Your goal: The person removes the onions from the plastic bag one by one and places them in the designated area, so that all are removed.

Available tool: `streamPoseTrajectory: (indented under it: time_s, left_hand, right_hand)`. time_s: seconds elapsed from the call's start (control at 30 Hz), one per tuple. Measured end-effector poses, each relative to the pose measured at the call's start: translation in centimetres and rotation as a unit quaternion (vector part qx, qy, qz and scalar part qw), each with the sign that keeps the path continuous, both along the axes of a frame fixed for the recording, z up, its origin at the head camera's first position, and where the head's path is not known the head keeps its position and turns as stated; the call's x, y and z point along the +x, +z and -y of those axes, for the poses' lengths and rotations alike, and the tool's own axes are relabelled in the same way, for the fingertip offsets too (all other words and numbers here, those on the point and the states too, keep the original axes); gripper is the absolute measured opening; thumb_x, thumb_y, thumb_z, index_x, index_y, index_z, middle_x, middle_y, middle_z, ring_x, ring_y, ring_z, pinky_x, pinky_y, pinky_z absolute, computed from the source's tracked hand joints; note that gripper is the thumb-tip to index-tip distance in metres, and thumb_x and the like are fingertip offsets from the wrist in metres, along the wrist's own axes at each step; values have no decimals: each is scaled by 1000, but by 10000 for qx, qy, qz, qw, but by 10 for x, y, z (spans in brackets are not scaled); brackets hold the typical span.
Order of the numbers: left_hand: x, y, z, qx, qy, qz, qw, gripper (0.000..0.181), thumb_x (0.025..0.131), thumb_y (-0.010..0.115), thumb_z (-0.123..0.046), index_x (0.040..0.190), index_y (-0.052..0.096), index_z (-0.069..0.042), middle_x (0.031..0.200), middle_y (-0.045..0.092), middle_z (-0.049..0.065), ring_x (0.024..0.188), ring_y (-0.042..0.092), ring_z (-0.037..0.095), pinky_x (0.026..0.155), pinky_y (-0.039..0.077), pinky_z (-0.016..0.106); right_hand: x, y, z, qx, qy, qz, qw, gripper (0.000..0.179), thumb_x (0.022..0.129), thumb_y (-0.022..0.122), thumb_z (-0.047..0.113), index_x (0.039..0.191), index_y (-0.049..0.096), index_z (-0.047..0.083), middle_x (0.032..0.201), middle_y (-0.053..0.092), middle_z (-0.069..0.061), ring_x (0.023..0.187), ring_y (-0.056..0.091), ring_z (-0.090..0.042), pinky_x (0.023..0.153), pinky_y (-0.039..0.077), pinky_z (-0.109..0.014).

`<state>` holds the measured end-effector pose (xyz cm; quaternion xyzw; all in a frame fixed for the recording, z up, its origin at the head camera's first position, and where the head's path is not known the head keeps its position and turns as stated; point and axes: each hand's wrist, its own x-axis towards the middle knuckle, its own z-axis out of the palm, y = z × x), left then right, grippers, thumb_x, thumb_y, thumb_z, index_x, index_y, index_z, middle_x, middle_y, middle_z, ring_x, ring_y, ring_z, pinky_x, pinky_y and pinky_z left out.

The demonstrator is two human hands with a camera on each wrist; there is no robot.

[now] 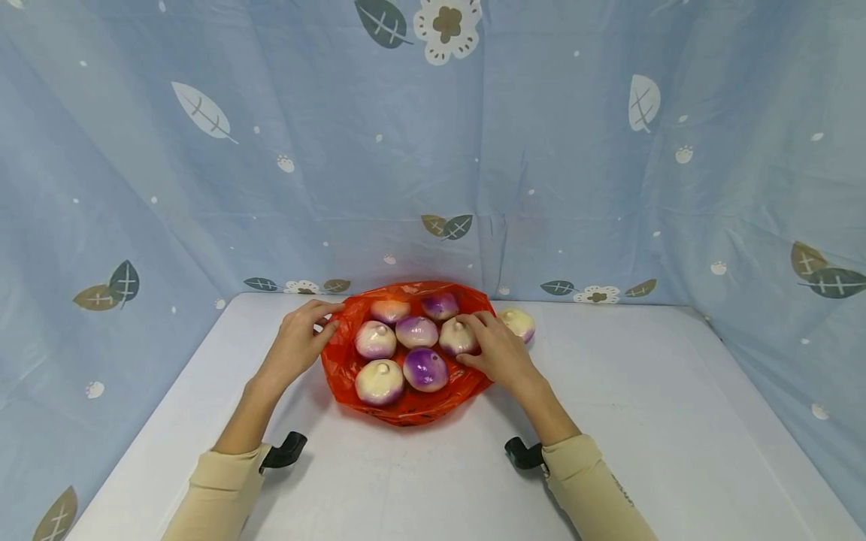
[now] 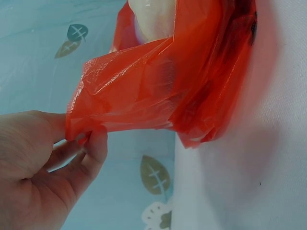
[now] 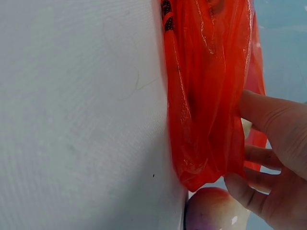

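Observation:
A red plastic bag (image 1: 346, 338) lies wide open on the table, with several glossy purple-and-white turnips inside. My left hand (image 1: 302, 336) pinches the bag's left edge between thumb and fingers; the left wrist view shows this red film (image 2: 129, 96) pulled outward. At the bag's right side, my right hand (image 1: 504, 353) curls its thumb and fingers round a cream-topped turnip (image 1: 456, 337) within the bag. In the right wrist view the bag's wall (image 3: 206, 96) hides most of that turnip. Another turnip (image 1: 517, 323) sits outside the bag, just beyond the right hand.
The white table (image 1: 676, 421) extends to both sides and in front of the bag. A blue patterned curtain (image 1: 379, 165) hangs behind and around it. Black curved pieces (image 1: 287, 451) stick out near both cuffs.

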<state>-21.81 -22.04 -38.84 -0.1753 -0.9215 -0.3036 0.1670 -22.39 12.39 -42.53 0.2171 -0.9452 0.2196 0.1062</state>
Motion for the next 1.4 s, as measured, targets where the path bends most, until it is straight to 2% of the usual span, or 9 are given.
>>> streamPoseTrajectory:
  time_s: [0.3,0.73,0.97,1.1,1.4]
  left_hand:
    - [0,0,0,-7,23,31,10000,30,93,62,-4,122,68,-2,112,68,17,89,70,30,72,62,43]
    - [1,0,-1,-21,54,149,9999,31,93,61,-4,123,67,-2,114,67,17,91,70,31,73,62,44]
    - [0,-1,-1,-12,57,108,9999,30,93,62,-4,123,67,-2,114,67,17,90,70,30,73,62,44]
    - [0,0,-1,0,48,106,9999,30,93,61,-4,123,67,-2,114,67,17,90,70,30,73,62,44]
    - [0,0,0,9,17,48,10000,30,93,61,-4,122,68,-2,113,68,18,88,70,30,72,62,44]
  right_hand:
    - [-1,-1,-1,-48,24,-39,10000,61,78,83,28,132,57,16,122,60,-9,112,60,-28,99,53,-45]
    - [7,7,-7,-25,-32,-87,10000,61,79,83,30,133,56,18,123,60,-9,113,58,-27,96,55,-45]
    - [13,14,-9,33,-2,-295,9996,64,78,83,30,134,56,17,125,59,-11,115,58,-29,97,54,-47]
    - [17,19,-10,58,-38,-399,9992,65,78,83,31,135,55,18,126,59,-11,116,58,-29,93,56,-48]
    - [22,27,-20,5,-192,-224,9996,65,79,82,33,136,53,21,130,57,-8,119,57,-28,85,58,-53]
